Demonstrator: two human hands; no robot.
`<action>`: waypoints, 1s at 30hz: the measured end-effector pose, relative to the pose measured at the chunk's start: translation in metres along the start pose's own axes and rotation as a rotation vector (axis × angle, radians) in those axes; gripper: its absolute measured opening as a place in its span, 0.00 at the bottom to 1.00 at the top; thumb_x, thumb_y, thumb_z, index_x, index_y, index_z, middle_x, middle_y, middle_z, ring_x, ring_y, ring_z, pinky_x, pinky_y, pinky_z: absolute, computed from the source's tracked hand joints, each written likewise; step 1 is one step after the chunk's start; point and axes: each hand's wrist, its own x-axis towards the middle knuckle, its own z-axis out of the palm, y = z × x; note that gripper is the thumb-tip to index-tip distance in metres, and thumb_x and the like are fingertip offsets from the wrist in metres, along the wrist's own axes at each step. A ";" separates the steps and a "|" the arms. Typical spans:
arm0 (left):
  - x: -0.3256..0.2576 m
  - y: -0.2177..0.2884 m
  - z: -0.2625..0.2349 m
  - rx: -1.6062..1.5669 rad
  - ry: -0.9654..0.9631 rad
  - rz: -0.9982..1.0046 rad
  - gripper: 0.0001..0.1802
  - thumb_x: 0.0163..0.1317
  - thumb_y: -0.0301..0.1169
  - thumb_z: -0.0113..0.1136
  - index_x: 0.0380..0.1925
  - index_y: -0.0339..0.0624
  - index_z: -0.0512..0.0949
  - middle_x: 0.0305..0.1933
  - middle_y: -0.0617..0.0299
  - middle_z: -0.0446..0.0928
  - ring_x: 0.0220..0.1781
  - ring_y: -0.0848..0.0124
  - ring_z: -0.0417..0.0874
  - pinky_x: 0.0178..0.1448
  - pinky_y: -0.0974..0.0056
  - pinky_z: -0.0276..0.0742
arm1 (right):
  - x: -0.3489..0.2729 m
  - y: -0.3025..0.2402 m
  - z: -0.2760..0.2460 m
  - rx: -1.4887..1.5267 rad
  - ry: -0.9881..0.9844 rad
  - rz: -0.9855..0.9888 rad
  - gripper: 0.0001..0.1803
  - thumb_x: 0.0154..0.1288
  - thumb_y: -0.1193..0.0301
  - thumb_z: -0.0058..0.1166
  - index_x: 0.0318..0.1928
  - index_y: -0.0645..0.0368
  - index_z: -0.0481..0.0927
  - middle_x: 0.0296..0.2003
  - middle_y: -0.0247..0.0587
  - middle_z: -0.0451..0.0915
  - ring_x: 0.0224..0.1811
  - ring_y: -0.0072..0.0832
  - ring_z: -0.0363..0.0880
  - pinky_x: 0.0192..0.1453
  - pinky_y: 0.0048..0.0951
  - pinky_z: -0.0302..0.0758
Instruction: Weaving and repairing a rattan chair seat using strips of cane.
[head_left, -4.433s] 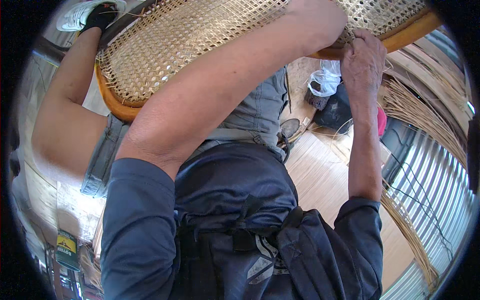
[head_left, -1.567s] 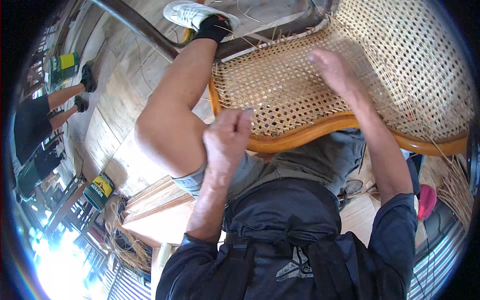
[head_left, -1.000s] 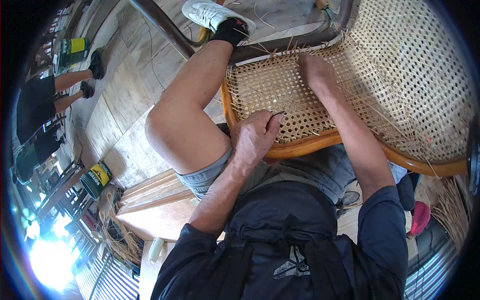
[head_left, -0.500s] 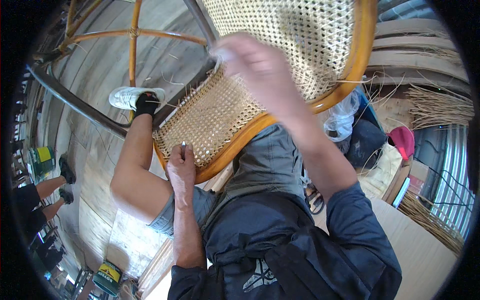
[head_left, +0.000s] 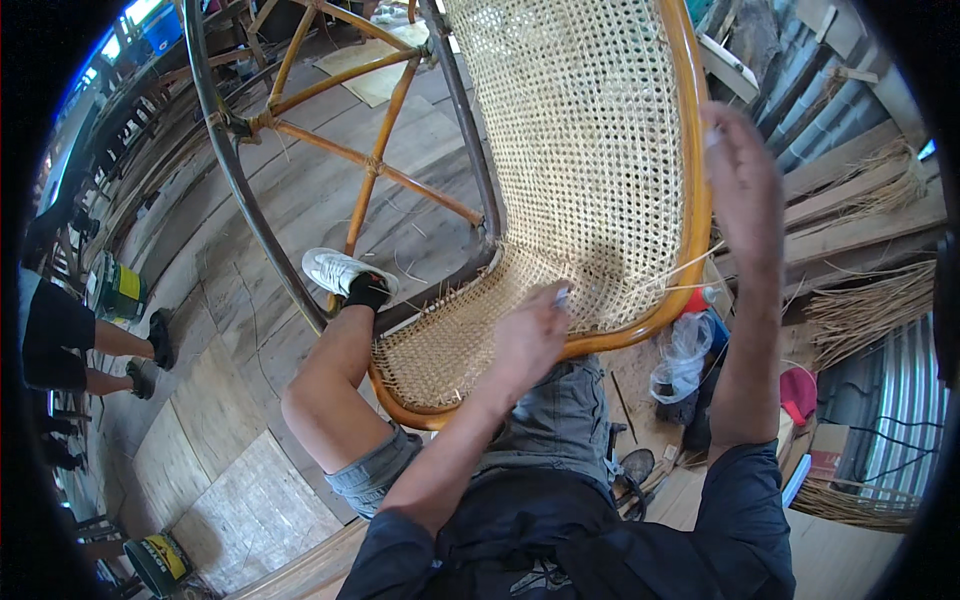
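Note:
A chair with a woven cane back [head_left: 580, 120] and a cane seat [head_left: 440, 350], both edged by an orange-brown rattan frame [head_left: 690, 150], rests against my legs. Over the seat, near where it bends up into the back, my left hand [head_left: 535, 335] is closed around something small with a pale tip. My right hand [head_left: 748, 190] is raised just outside the right rim, its fingers curled and slightly blurred. Whitish material shows at its thumb; what it grips is hidden. Loose pale cane strands [head_left: 690, 267] cross the rim below it.
Dark curved rails and rattan cross braces [head_left: 372, 165] extend left, near my white shoe [head_left: 340, 272]. Bundled cane strips [head_left: 870, 310], a clear plastic bag [head_left: 685, 360] and a red cap-like item [head_left: 797, 393] lie right. Green buckets [head_left: 158, 563] and another person's legs [head_left: 125, 360] are left.
My right hand has swung from above the seat to outside the right rim. My left hand has moved from the seat's front left toward its right side. The view has shifted.

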 end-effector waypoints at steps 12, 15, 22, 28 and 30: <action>0.027 0.042 0.048 -0.283 -0.280 0.184 0.12 0.63 0.34 0.55 0.41 0.38 0.77 0.37 0.51 0.77 0.38 0.58 0.80 0.43 0.63 0.75 | -0.003 0.043 0.028 -0.300 -0.103 0.241 0.17 0.60 0.70 0.44 0.48 0.62 0.76 0.36 0.60 0.79 0.42 0.51 0.78 0.48 0.43 0.74; 0.020 0.039 0.039 -0.252 -0.215 0.227 0.10 0.62 0.33 0.56 0.40 0.39 0.77 0.36 0.53 0.77 0.37 0.57 0.80 0.41 0.62 0.76 | -0.005 0.043 0.030 -0.311 -0.103 0.258 0.17 0.61 0.70 0.45 0.48 0.63 0.76 0.37 0.60 0.79 0.42 0.51 0.78 0.48 0.43 0.74; 0.017 0.039 0.013 -0.210 -0.172 0.205 0.11 0.60 0.33 0.58 0.40 0.40 0.78 0.36 0.53 0.77 0.35 0.57 0.81 0.39 0.62 0.77 | -0.005 0.026 0.028 -0.322 -0.128 0.326 0.18 0.60 0.70 0.44 0.49 0.63 0.76 0.39 0.60 0.79 0.43 0.51 0.78 0.49 0.42 0.74; 0.017 0.037 0.008 -0.200 -0.167 0.212 0.10 0.60 0.31 0.57 0.40 0.39 0.78 0.36 0.53 0.78 0.35 0.58 0.81 0.39 0.62 0.77 | -0.007 0.028 0.027 -0.281 -0.104 0.384 0.18 0.60 0.70 0.44 0.49 0.64 0.75 0.39 0.60 0.78 0.43 0.50 0.79 0.49 0.42 0.74; 0.017 0.036 0.010 -0.190 -0.175 0.207 0.10 0.60 0.31 0.57 0.40 0.39 0.78 0.37 0.53 0.78 0.35 0.58 0.81 0.39 0.62 0.77 | -0.002 0.029 0.028 -0.225 -0.096 0.414 0.17 0.60 0.70 0.44 0.47 0.63 0.76 0.39 0.60 0.78 0.43 0.49 0.79 0.49 0.41 0.74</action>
